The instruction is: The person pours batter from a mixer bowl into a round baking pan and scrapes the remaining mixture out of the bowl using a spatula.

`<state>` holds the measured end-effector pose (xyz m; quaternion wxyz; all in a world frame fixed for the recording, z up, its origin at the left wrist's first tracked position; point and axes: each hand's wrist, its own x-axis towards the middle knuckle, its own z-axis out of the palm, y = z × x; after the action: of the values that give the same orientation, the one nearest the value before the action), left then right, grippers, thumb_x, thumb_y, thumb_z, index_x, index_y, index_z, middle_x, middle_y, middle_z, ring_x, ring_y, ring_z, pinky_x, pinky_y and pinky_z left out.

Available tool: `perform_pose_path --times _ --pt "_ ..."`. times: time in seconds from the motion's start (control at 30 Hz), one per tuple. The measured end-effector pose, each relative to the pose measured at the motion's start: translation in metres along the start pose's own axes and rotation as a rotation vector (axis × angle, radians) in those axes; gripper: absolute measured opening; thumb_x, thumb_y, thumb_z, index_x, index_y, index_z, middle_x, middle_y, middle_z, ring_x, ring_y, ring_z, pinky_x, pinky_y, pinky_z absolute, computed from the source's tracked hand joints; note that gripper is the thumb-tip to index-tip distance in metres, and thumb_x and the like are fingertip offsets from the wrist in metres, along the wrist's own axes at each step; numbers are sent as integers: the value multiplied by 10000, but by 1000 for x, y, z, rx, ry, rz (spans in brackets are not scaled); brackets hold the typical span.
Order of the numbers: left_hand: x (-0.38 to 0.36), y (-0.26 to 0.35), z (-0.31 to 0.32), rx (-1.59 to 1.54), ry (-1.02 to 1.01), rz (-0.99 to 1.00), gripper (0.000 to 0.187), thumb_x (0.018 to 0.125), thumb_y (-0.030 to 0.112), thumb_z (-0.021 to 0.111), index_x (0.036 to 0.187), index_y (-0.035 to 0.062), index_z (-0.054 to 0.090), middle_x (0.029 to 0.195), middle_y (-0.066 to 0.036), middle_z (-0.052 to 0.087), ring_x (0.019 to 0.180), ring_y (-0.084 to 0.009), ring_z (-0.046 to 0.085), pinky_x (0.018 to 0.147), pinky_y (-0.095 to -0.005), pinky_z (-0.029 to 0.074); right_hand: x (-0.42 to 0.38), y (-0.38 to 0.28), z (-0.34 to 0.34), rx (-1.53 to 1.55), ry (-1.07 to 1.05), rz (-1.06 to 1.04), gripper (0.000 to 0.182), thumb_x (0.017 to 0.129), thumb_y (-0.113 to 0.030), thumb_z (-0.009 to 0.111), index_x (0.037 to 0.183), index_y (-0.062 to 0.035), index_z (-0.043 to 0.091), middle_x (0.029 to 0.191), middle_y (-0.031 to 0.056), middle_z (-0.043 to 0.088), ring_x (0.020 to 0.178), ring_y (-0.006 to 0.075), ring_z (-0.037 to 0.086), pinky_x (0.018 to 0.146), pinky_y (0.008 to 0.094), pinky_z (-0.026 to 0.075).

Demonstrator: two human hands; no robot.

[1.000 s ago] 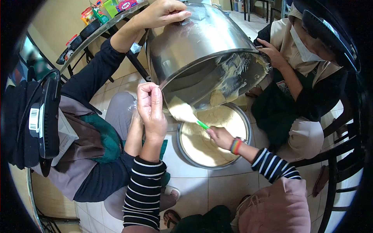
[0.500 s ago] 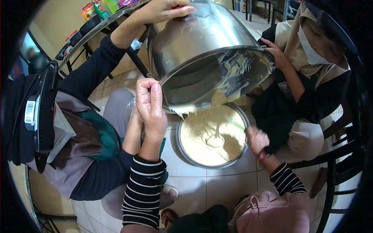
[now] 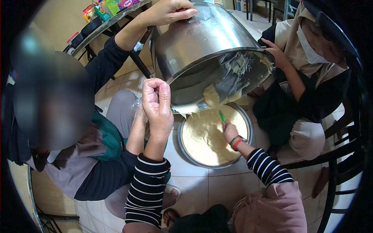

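A large steel mixing bowl [image 3: 206,33] is tilted on its side in the air, its mouth facing down toward me and its inner wall smeared with pale batter. My left hand [image 3: 157,101] is closed on the bowl's near left rim. My right hand [image 3: 230,132] grips the green handle of a spatula [image 3: 222,115], whose batter-coated head is at the bowl's lower lip. Below stands a round metal basin [image 3: 250,130] holding a wide pool of batter [image 3: 206,141]. Batter hangs in drips from the bowl's lip.
A co-worker's hand [image 3: 175,12] on the left supports the bowl's base. Another person's hand [image 3: 276,56] steadies its right side. A table [image 3: 110,23] with packets and black containers is at upper left. A dark chair [image 3: 332,182] stands at right on the tiled floor.
My right hand has moved left and up from the basin's right edge, bringing the spatula to the bowl's lip. The tilted bowl appears slightly further right. The left co-worker's head has moved.
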<state>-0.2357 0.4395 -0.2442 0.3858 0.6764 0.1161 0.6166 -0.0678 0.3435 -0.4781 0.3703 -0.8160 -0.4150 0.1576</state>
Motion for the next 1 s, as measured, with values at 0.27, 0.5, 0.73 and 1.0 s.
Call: perform_pose_path --times 0.27,0.5,0.73,1.0 --pt "-4 -2 1 -28 23 -19 56 831 61 470 809 46 421 753 22 367 654 -35 333 588 -160 307 -49 -66 64 420 -250 -51 335 865 -296 366 734 1 451 581 145 465 513 270 454 469 375 368" --pt "-4 -4 -5 -78 -8 -66 39 846 98 465 854 66 444 755 40 384 681 -21 335 618 -149 287 -67 -77 1 459 -487 -72 320 858 -288 383 765 -3 494 615 198 533 586 331 529 552 404 398" --pt "0 2 -5 -76 -37 -73 26 850 98 457 849 74 446 755 47 383 679 -20 335 626 -149 287 -90 -5 -85 -433 -222 -279 191 815 -200 413 805 -19 472 677 178 569 624 315 566 556 402 444" --pt "0 0 -6 -68 -24 -62 61 837 64 462 794 44 423 738 26 367 638 -31 329 570 -154 301 -45 -23 -139 -790 -190 49 215 770 -149 401 725 -31 575 690 167 589 638 278 599 530 364 486"
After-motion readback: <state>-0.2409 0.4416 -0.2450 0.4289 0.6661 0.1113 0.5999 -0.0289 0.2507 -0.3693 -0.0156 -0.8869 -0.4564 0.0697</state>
